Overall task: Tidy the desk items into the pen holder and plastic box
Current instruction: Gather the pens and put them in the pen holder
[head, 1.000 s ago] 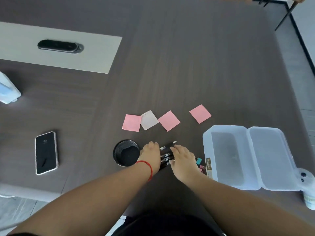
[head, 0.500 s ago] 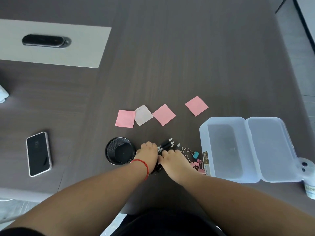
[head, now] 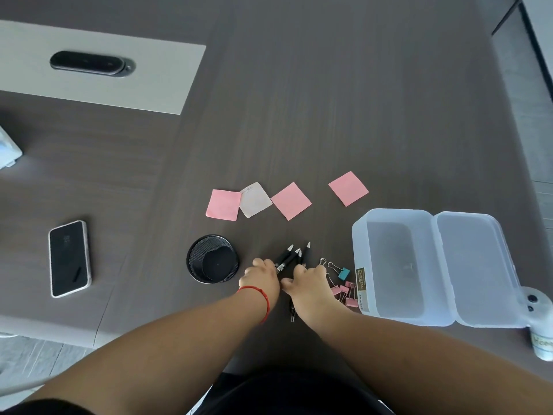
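Observation:
Several black pens (head: 291, 257) with white tips lie bunched on the dark desk, pointing away from me. My left hand (head: 261, 278) and my right hand (head: 309, 280) close around the bunch from both sides and cover its middle. The black mesh pen holder (head: 213, 259) stands empty just left of my left hand. The clear plastic box (head: 395, 268) lies open on the right with its lid (head: 475, 268) folded out. Pink binder clips (head: 347, 293) and a teal one (head: 344, 273) lie between my right hand and the box. Several sticky notes (head: 290, 201) lie farther back.
A black phone (head: 69, 259) lies at the left. A light inset panel with a dark cable port (head: 89, 63) sits at the back left. A white bottle (head: 541, 322) stands at the right edge beside the lid. The desk's near edge runs under my forearms.
My hands have drawn closer together and gathered the pens from a spread into a tight bunch. The binder clips, covered by my right hand before, have come into view.

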{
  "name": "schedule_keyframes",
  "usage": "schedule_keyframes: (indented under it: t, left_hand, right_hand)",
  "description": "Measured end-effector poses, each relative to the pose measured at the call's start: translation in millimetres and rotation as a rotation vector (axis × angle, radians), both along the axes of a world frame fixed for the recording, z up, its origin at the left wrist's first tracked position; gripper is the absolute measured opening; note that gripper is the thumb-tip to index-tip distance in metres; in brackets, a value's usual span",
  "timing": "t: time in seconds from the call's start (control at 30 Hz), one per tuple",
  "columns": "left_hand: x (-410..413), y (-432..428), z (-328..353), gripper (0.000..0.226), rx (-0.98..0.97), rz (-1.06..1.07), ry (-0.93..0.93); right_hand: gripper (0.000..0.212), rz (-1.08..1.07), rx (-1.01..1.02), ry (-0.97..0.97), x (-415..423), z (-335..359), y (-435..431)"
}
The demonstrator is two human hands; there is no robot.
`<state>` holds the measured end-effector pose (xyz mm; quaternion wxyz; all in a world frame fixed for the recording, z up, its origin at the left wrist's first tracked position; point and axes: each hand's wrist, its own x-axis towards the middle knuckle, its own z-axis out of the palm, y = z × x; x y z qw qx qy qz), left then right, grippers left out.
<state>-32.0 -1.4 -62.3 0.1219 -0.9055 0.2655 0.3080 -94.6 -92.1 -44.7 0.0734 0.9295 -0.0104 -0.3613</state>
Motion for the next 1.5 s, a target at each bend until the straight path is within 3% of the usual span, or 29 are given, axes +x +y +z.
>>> schedule_keyframes:
  t: [0.13, 0.23, 0.3, 0.37, 0.47, 0.6, 0.7, 0.83, 1.07, 1.17, 1.37, 1.5]
  left_hand:
    - [4, -2, 22, 0.026, -0.055, 0.033, 0.067]
    - [16, 9, 66, 0.020, -0.136, -0.216, 0.113]
    - [23, 28, 109, 0.019, -0.022, -0.440, 0.139]
    - [38, 53, 136, 0.017, 0.023, -0.341, 0.090]
    - [70, 93, 162, 0.009, -0.161, 0.020, 0.053]
    - [96, 134, 172, 0.018, -0.029, 0.128, 0.072]
    - [106, 137, 151, 0.024, 0.030, 0.087, 0.101]
    - [111, 128, 122, 0.024, 0.029, 0.013, 0.108]
    - [106, 111, 105, 0.024, 0.054, -0.056, 0.070]
    - [107, 107, 102, 0.024, 0.078, -0.056, 0.086]
    - [113, 102, 108, 0.030, -0.047, 0.046, 0.088]
    - [124, 102, 116, 0.047, -0.085, 0.159, 0.157]
  right_hand:
    - [0.053, 0.005, 0.011, -0.069, -7, 1, -12]
    - [0.049, -0.049, 0.049, -0.203, -8, 14, -23]
    - [0.038, -0.107, 0.137, -0.354, -1, 36, -27]
    - [0.023, -0.135, 0.235, -0.575, 12, 59, -27]
    - [0.015, -0.329, 0.513, -0.853, 28, 98, -17]
    - [0.019, -0.805, 1.055, -0.649, 50, 118, 20]
    - [0.014, -1.001, 1.201, -0.498, 67, 101, 45]
    - [0.014, -1.040, 1.103, -0.390, 86, 74, 59]
    - [0.024, -0.851, 0.851, -0.305, 99, 51, 56]
    - [0.017, -0.827, 0.868, -0.292, 99, 49, 53]
    - [0.031, -0.851, 1.019, -0.193, 99, 52, 39]
    - [0.037, -0.832, 1.031, -0.176, 98, 59, 11]
